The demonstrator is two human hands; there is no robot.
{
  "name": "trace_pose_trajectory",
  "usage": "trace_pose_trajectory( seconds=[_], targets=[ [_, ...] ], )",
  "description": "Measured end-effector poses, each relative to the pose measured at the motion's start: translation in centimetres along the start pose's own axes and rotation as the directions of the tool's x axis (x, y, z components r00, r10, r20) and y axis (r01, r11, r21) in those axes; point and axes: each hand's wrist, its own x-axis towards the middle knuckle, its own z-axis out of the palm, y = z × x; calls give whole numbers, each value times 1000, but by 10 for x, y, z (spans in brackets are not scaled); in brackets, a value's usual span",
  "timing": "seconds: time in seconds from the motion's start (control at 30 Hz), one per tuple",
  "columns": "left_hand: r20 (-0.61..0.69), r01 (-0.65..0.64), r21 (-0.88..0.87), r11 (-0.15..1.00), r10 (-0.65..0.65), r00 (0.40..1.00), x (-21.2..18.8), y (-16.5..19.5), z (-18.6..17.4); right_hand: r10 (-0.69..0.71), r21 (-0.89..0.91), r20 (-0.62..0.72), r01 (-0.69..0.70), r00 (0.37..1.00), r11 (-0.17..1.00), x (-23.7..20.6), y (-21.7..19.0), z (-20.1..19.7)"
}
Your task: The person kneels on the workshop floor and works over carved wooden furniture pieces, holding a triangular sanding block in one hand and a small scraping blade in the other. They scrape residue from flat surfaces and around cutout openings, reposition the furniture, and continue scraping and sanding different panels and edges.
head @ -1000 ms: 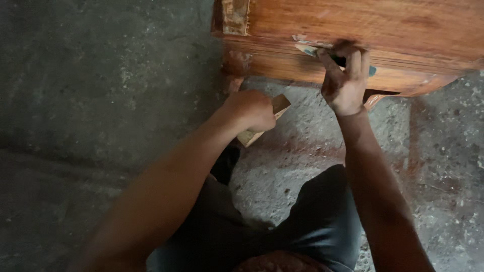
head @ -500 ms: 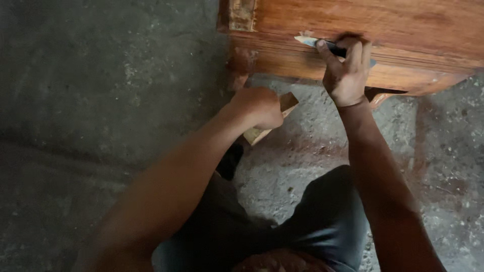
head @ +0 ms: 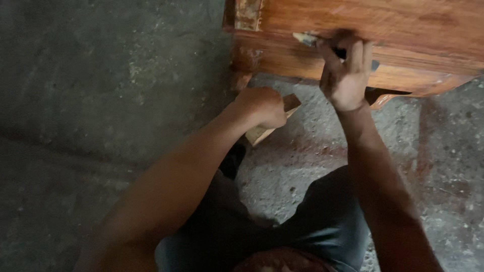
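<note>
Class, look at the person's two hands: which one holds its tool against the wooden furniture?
The right hand: it presses a dark-handled blade tool against the reddish wooden furniture. The left hand holds a flat wooden piece lower, over the floor.

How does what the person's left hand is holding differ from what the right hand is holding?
The left hand grips a flat, pale wooden block held low above the grey concrete floor; the right hand holds a slim dark-handled tool with a pale tip higher up, pressed against the reddish-brown wooden furniture piece. The block is broad; the tool is narrow. Each is firmly gripped by one hand.
</note>
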Motion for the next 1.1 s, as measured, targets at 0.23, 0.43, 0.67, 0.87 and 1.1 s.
trace_pose_trajectory(
  seconds=[0.23,0.43,0.67,0.87,1.1],
  targets=[
    [13,6,2,1000,-6,1000,-2,1,-2,-2,42,53,0,999,999,9,-5,-5],
    [-74,-39,20,999,40,996,-1,-4,0,1,20,40,-1,999,1000,5,-13,-1],
    [-115,-57,-43,997,51,992,-1,-11,-3,193,266,20,-191,981,945,-9,-14,3],
    [-80,-29,-439,898,-7,997,-19,-11,-11,818,649,9,-626,576,433,-73,-24,-92],
    [-464,-403,-809,428,-44,885,-49,38,17,816,270,-33,-781,577,563,-124,-91,-179]
  ],
)
